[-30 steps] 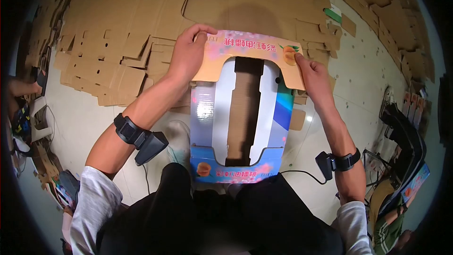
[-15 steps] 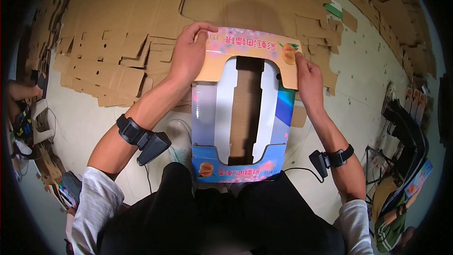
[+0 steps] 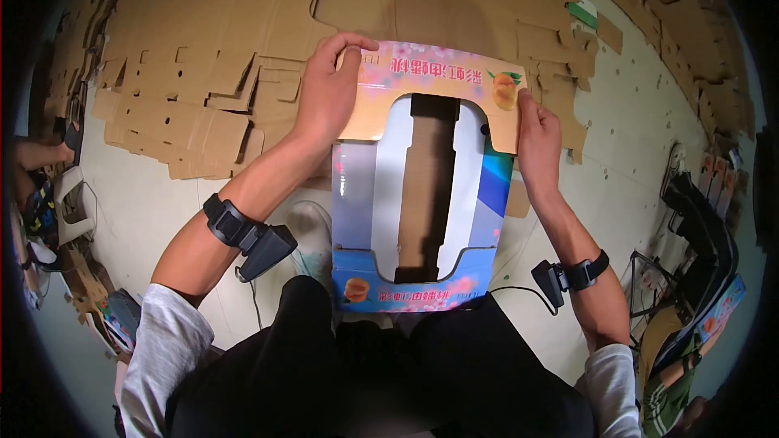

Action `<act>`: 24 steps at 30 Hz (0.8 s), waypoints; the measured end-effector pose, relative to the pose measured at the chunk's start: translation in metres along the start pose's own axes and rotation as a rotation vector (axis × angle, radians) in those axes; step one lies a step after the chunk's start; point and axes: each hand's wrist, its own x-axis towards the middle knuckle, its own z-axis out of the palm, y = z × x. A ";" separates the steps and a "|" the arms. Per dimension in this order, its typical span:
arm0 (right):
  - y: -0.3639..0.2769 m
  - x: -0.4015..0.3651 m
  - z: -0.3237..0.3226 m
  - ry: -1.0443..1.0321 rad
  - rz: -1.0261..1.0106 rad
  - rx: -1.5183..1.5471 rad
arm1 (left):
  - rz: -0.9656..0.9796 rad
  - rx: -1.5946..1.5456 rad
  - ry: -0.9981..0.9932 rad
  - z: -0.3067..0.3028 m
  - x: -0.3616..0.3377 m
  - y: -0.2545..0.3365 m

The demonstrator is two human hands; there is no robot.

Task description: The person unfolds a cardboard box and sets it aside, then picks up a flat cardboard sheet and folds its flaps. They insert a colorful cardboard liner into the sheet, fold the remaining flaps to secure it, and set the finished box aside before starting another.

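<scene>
1. White material, perhaps plastic, forms a seat-like object (image 3: 75,207) at the far left, just below another person's bare limb (image 3: 40,154); the view is too warped there to be sure.
2. Brown flattened cardboard (image 3: 174,89) spreads in overlapping layers over the pale floor (image 3: 617,186), with slots and small holes cut in its left part.
3. Black straps hold a device (image 3: 268,251) on the left forearm, above a light grey sleeve (image 3: 174,324).
4. The left hand (image 3: 326,97) grasps the far left corner of the box, its fingers bent over the top edge.
5. A pale shoe (image 3: 310,231) shows on the floor, just beside the box's left side.
6. Between the two hands is the printed box (image 3: 355,195), its near end by the black trousers (image 3: 300,357). The far end panel is orange and pink, the near one blue, both with peach pictures and characters. White flaps line its long sides, with a brown strip between them.
7. The right hand (image 3: 539,142) grips the far right corner, thumb side against the orange panel.
8. A second strapped device (image 3: 570,276) sits on the right forearm.
9. Someone in a green garment with white stripes (image 3: 669,397) is partly visible at the lower right.
</scene>
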 end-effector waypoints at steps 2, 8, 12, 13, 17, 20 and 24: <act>0.002 -0.001 0.002 0.011 -0.018 0.014 | 0.018 0.006 0.003 0.000 -0.001 -0.001; 0.036 0.002 0.022 0.116 -0.262 -0.101 | 0.174 0.090 0.041 0.002 -0.001 -0.007; 0.039 0.004 0.022 0.079 -0.271 -0.103 | 0.298 0.162 0.059 0.005 -0.005 -0.004; 0.038 0.003 0.020 0.071 -0.282 -0.101 | 0.342 0.173 0.063 0.006 -0.006 -0.004; 0.034 0.003 0.019 0.043 -0.231 -0.094 | 0.330 0.209 0.056 0.007 -0.007 -0.002; 0.038 0.005 0.018 0.039 -0.266 -0.118 | 0.370 0.289 0.054 0.006 -0.005 -0.004; 0.050 0.013 0.017 -0.061 -0.140 0.029 | 0.237 0.249 0.073 0.003 -0.006 -0.008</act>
